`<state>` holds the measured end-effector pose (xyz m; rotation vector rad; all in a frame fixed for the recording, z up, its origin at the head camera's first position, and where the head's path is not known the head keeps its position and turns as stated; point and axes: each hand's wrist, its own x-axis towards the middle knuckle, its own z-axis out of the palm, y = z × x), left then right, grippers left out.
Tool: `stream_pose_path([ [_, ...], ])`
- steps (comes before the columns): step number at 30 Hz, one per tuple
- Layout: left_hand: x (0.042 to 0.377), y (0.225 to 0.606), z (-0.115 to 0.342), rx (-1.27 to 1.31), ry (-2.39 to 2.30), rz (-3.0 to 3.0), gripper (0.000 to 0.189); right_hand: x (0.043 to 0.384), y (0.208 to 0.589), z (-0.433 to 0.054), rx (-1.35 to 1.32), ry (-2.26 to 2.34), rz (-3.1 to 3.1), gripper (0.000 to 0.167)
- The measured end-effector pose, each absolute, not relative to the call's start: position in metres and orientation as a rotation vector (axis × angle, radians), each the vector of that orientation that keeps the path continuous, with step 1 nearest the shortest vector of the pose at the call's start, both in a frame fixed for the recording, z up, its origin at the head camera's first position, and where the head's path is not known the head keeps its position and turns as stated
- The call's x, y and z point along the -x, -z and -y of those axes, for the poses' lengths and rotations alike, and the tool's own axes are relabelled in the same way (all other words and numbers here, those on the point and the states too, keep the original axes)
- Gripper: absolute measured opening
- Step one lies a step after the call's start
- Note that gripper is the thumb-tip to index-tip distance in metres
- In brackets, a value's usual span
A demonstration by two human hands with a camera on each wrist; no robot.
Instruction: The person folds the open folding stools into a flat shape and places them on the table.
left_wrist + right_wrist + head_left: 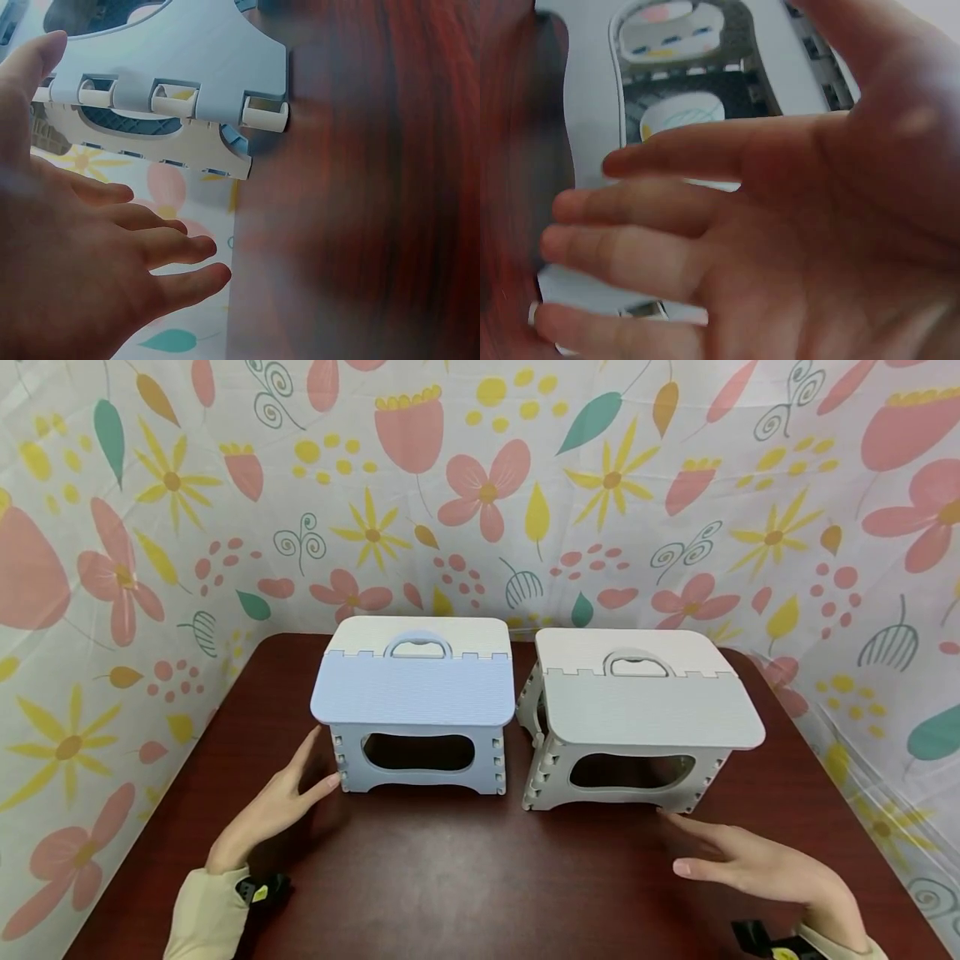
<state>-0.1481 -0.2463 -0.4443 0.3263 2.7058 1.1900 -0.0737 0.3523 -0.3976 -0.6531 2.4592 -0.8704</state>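
Observation:
Two folding step stools stand unfolded side by side on the table. The blue and white folding stool is on the left, its carry handle in the middle of the top. To its right, the grey and white folding stool sits slightly turned. My left hand is beside the blue stool's left legs, fingers extended and thumb near the front leg; the left wrist view shows the fingers spread and holding nothing. Near the grey stool's front right foot is my right hand, its fingers straight and palm empty in the right wrist view.
The dark red-brown table extends in front of both stools. A curtain printed with flowers and leaves hangs behind the table and along both sides. A narrow gap separates the two stools.

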Motion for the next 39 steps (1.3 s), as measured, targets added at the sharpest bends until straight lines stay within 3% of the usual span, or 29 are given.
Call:
stream_pose_path([
  [7, 0.149, 0.444, 0.242, -0.341, -1.185, -2.695, 0.09, 0.084, 0.398, -0.336, 0.777, 1.281, -1.996, 0.063],
  [14, 0.151, 0.446, 0.24, -0.335, -1.179, -2.704, 0.09, 0.092, 0.401, -0.321, 0.858, 1.389, -1.831, 0.071],
  [39, 0.15, 0.453, 0.235, -0.398, -1.23, -2.73, 0.086, 0.103, 0.408, -0.267, 1.067, 1.397, -2.02, 0.073],
])
